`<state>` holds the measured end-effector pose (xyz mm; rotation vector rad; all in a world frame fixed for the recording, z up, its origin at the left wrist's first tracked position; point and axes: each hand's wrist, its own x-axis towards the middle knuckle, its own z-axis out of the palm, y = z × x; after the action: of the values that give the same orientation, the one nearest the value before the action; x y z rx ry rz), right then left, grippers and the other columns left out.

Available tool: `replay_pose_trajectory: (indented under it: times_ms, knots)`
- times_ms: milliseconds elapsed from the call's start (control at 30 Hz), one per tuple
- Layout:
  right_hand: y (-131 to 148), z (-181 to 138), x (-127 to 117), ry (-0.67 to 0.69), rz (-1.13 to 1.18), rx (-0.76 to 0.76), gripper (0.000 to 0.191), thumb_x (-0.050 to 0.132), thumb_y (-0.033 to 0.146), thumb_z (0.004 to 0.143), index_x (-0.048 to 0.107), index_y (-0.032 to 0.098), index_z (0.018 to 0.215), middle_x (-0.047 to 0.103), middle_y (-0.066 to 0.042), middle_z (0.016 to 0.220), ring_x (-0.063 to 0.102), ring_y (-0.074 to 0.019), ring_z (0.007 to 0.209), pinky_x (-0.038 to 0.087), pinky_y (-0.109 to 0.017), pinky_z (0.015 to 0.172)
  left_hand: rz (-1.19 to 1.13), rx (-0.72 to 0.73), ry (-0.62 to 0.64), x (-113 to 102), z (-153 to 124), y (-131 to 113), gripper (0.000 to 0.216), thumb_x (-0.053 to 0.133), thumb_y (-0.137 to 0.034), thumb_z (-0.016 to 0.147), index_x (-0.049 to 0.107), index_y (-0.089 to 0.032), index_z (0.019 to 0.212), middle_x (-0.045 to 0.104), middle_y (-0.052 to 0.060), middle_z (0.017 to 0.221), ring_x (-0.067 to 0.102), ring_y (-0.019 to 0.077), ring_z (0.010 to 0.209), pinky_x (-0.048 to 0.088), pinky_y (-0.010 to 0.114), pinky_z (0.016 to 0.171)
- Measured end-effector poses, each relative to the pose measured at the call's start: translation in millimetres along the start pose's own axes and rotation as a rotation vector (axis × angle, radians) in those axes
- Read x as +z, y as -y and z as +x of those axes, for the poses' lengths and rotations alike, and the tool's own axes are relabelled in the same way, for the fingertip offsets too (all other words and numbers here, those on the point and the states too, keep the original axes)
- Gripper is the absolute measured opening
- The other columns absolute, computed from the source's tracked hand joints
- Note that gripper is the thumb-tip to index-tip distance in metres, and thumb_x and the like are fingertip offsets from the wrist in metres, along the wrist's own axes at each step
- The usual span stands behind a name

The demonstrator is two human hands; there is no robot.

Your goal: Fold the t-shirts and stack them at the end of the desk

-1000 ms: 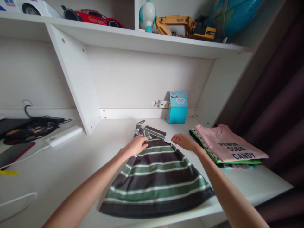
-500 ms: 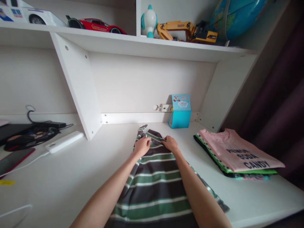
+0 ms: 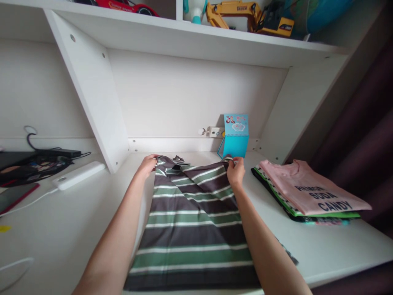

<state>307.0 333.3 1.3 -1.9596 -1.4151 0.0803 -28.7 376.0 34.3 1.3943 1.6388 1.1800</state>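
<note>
A striped shirt (image 3: 192, 221), dark grey with green and white bands, lies flat on the white desk (image 3: 76, 217) in front of me. My left hand (image 3: 147, 164) pinches its far left corner. My right hand (image 3: 236, 171) grips its far right corner. Both hands hold the shirt's top edge spread wide apart, near the back of the desk. The collar part is bunched between them.
A stack of folded shirts (image 3: 307, 194) with a pink one on top lies to the right. A blue box (image 3: 235, 135) stands at the back wall. A white power bank (image 3: 78, 175), cables and a dark pouch (image 3: 27, 170) lie to the left. Toys line the shelf (image 3: 184, 35) above.
My hands were close together at the collar; they have moved apart to the shirt's two far corners and spread the top edge wide. The shirt now lies squarer.
</note>
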Motion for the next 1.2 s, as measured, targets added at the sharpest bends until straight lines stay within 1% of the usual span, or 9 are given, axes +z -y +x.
replay_pose_trajectory:
  times_ms: [267,400,533,633,733,833,967,1100,1200]
  knots:
    - [-21.0,-9.6,-28.1,-0.268,-0.001,0.271,0.053,0.022,0.017,0.083,0.025,0.011,0.135,0.053,-0.020,0.115,0.055,-0.0307,0.101,0.041,-0.038,0.078,0.324,-0.139,-0.203,-20.9,13.9,35.4,0.062,0.056,-0.011,0.057,0.048,-0.012,0.119,0.057,0.019,0.116,0.054,0.0334,0.107,0.049,0.039,0.078]
    - [-20.6,-14.7,-21.8,-0.272,-0.076,0.230,0.052,0.034,0.015,0.080,0.036,0.009,0.132,0.044,-0.024,0.123,0.048,-0.0342,0.110,0.039,-0.041,0.084,0.471,-0.199,-0.216,-24.6,5.6,32.7,0.069,0.063,-0.014,0.055,0.045,-0.012,0.122,0.052,0.022,0.122,0.049,0.0397,0.113,0.043,0.049,0.088]
    - [-6.5,-19.4,-10.1,-0.206,-0.181,0.080,0.045,0.040,0.016,0.080,0.050,0.014,0.124,0.026,-0.020,0.142,0.021,-0.0378,0.130,0.027,-0.050,0.096,0.731,-0.172,-0.248,-16.3,-6.7,17.7,0.069,0.063,-0.019,0.062,0.041,-0.014,0.127,0.042,0.024,0.129,0.042,0.0426,0.118,0.041,0.054,0.086]
    - [8.7,-23.3,-2.8,-0.086,-0.250,-0.073,0.038,0.038,0.016,0.084,0.058,0.017,0.116,0.025,-0.012,0.147,0.008,-0.0345,0.136,0.015,-0.053,0.103,0.809,0.097,-0.116,-0.7,-10.3,5.7,0.051,0.057,-0.018,0.070,0.050,-0.016,0.121,0.047,0.019,0.126,0.046,0.0355,0.116,0.039,0.049,0.093]
    - [19.8,-26.8,3.6,0.093,-0.289,-0.187,0.033,0.035,0.019,0.088,0.064,0.019,0.103,0.049,-0.012,0.130,0.032,-0.0299,0.127,0.022,-0.048,0.102,0.736,0.393,0.073,22.9,-14.1,-4.0,0.030,0.048,-0.019,0.080,0.061,-0.019,0.106,0.059,0.008,0.116,0.055,0.0208,0.108,0.038,0.029,0.097]
    - [22.1,-30.4,11.1,0.260,-0.318,-0.212,0.032,0.036,0.029,0.090,0.065,0.019,0.099,0.064,-0.012,0.106,0.053,-0.0272,0.106,0.031,-0.047,0.095,0.646,0.568,0.340,49.8,-23.8,-5.7,0.031,0.039,-0.024,0.086,0.065,-0.017,0.102,0.066,0.007,0.108,0.060,0.0192,0.101,0.042,0.027,0.091]
    - [16.4,-34.7,23.5,0.382,-0.331,-0.226,0.044,0.040,0.046,0.089,0.055,0.020,0.120,0.056,-0.013,0.122,0.045,-0.0305,0.117,0.030,-0.052,0.095,0.685,0.549,0.546,72.6,-38.8,6.9,0.039,0.041,-0.035,0.087,0.058,-0.021,0.119,0.050,0.009,0.134,0.046,0.0250,0.122,0.035,0.037,0.100]
    - [10.3,-35.0,36.4,0.455,-0.334,-0.235,0.062,0.031,0.057,0.089,0.033,0.022,0.139,0.030,-0.014,0.146,0.020,-0.0332,0.134,0.021,-0.060,0.099,0.803,0.382,0.513,72.9,-40.4,21.0,0.056,0.032,-0.059,0.086,0.037,-0.035,0.137,0.016,0.004,0.152,0.012,0.0373,0.137,0.016,0.064,0.101]
    - [7.5,-33.5,42.7,0.489,-0.335,-0.240,0.066,0.025,0.061,0.088,0.024,0.025,0.144,0.019,-0.012,0.150,0.011,-0.0327,0.137,0.016,-0.062,0.100,0.843,0.248,0.422,63.0,-30.8,27.8,0.066,0.030,-0.070,0.080,0.034,-0.039,0.138,0.015,0.005,0.152,0.016,0.0467,0.133,0.013,0.071,0.096]
